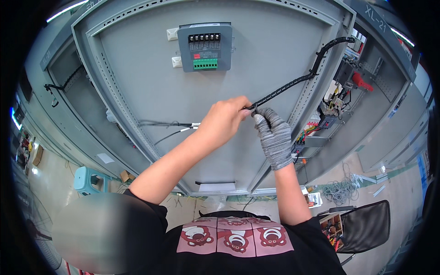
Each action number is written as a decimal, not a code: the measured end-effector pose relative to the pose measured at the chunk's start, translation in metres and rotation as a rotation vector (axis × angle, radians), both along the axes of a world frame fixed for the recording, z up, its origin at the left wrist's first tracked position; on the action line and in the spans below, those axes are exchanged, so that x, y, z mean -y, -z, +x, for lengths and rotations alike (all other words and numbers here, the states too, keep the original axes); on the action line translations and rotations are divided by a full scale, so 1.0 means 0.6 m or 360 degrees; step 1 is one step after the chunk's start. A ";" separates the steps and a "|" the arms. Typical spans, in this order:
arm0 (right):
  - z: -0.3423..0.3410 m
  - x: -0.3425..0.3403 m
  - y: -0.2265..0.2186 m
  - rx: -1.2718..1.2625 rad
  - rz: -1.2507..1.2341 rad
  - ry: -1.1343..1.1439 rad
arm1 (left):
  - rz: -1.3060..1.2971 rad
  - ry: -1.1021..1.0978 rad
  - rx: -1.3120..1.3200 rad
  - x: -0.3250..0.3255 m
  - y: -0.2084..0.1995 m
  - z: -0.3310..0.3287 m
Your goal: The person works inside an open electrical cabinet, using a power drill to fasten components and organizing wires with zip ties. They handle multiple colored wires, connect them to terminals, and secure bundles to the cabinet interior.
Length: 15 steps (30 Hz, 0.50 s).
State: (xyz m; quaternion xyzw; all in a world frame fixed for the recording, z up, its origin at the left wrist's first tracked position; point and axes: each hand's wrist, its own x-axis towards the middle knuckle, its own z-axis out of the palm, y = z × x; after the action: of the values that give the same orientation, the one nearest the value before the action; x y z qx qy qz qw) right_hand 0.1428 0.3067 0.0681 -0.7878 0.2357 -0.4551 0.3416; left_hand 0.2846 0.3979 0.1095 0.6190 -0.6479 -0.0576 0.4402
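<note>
A bundle of black wires in black spiral wrap (286, 87) runs down and left from the upper right of a grey cabinet door (151, 87). At the wrap's lower end, my bare left hand (222, 120) is closed on the bundle. Right beside it, my right hand (274, 137), in a grey knitted glove, pinches the same end with thumb and fingers. Loose wire ends (176, 124) with white sleeves stick out left of my left forearm. The fingertips partly hide the wrap's end.
A grey meter (205, 48) with black and green terminals is mounted on the door above my hands. Wired components and a red handle (362, 81) show in the open cabinet at right. A blue stool (89, 180), tangled wire (341, 189) and a black mesh chair (366, 227) occupy the floor.
</note>
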 end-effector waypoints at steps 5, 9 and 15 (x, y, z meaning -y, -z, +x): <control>0.020 0.007 0.034 0.0234 -0.0097 0.0032 | 0.0485 0.0269 -0.0896 0.006 -0.019 0.014; 0.064 0.009 0.056 0.0344 0.0226 -0.0144 | 0.0531 0.0392 -0.1094 0.018 -0.012 0.022; 0.053 0.013 0.048 0.0453 0.0869 -0.0557 | 0.0523 0.0452 -0.0829 0.020 -0.040 0.037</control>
State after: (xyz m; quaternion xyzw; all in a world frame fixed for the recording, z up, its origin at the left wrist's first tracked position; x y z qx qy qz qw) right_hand 0.1745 0.2992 0.0394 -0.6246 0.1602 -0.4151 0.6418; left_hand 0.3071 0.3861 0.1333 0.5498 -0.5755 -0.3780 0.4729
